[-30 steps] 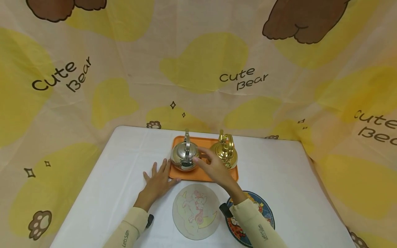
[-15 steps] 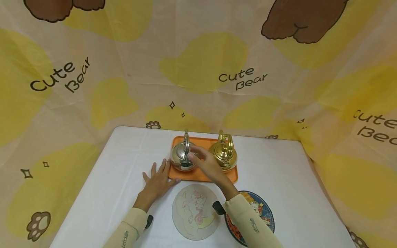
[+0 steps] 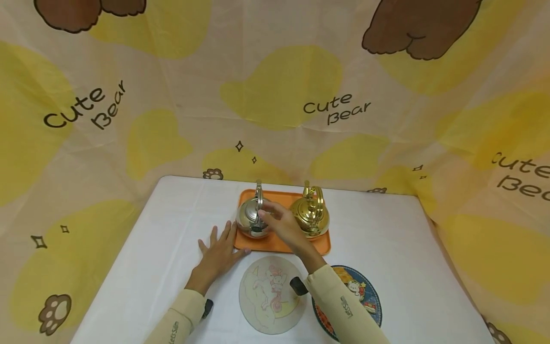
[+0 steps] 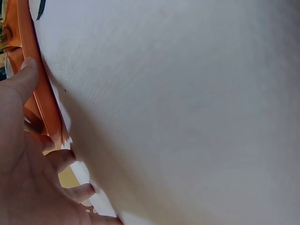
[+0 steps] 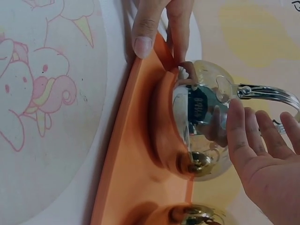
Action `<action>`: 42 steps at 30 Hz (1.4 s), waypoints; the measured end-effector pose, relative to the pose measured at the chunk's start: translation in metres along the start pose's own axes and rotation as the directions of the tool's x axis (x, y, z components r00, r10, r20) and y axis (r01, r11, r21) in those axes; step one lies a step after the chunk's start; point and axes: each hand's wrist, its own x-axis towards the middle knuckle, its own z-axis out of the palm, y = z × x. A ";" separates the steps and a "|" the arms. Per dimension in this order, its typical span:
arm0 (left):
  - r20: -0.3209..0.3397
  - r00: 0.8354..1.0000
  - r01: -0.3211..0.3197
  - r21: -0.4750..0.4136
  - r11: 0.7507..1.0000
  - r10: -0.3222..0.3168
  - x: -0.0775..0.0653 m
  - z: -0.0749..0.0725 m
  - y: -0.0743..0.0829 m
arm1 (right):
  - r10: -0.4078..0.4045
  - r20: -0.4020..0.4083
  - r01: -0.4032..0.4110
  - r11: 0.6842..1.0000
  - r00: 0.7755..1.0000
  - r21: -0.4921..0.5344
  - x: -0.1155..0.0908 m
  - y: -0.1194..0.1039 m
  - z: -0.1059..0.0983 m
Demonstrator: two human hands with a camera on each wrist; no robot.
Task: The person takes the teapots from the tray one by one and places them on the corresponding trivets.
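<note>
A silver teapot [image 3: 247, 214] with a tall arched handle stands on the left half of an orange tray [image 3: 275, 245]. Beside it on the tray is a gold teapot [image 3: 306, 215]. My right hand [image 3: 287, 230] is at the silver teapot's handle [image 5: 272, 95]; in the right wrist view its fingers [image 5: 238, 129] extend beside the handle without curling round it. My left hand [image 3: 216, 256] lies with spread fingers at the tray's front left corner. Its thumb [image 4: 28, 70] rests along the tray's edge in the left wrist view.
A pale round mat [image 3: 270, 306] with a pink cartoon drawing lies in front of the tray. To its right a blue patterned round mat [image 3: 369, 296] is partly under the right sleeve [image 3: 343, 306]. Behind the white table [image 3: 386, 239] hangs a yellow bear-print cloth [image 3: 275, 86].
My right hand has moved left, from the gap between the two teapots to the silver teapot's handle. My left hand and both teapots have stayed put.
</note>
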 end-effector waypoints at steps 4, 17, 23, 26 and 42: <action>-0.003 1.000 -0.001 -0.001 1.000 0.001 0.000 0.000 0.001 | 0.006 0.005 -0.006 1.000 1.000 0.009 0.001 0.000 0.001; -0.010 1.000 0.000 -0.006 1.000 0.000 0.000 0.002 -0.001 | 0.056 -0.037 -0.053 0.996 0.998 0.066 0.009 0.006 0.006; -0.008 1.000 0.000 -0.020 1.000 0.000 0.000 0.001 -0.001 | 0.072 -0.033 -0.069 0.994 0.997 0.089 0.011 0.008 0.005; -0.004 1.000 0.002 -0.019 1.000 -0.002 0.000 0.001 -0.001 | 0.076 -0.039 -0.071 0.992 0.996 0.101 0.012 0.007 0.006; -0.006 1.000 0.000 -0.014 1.000 0.000 -0.001 0.001 -0.001 | 0.101 -0.010 -0.098 0.980 0.995 0.171 0.010 0.004 0.005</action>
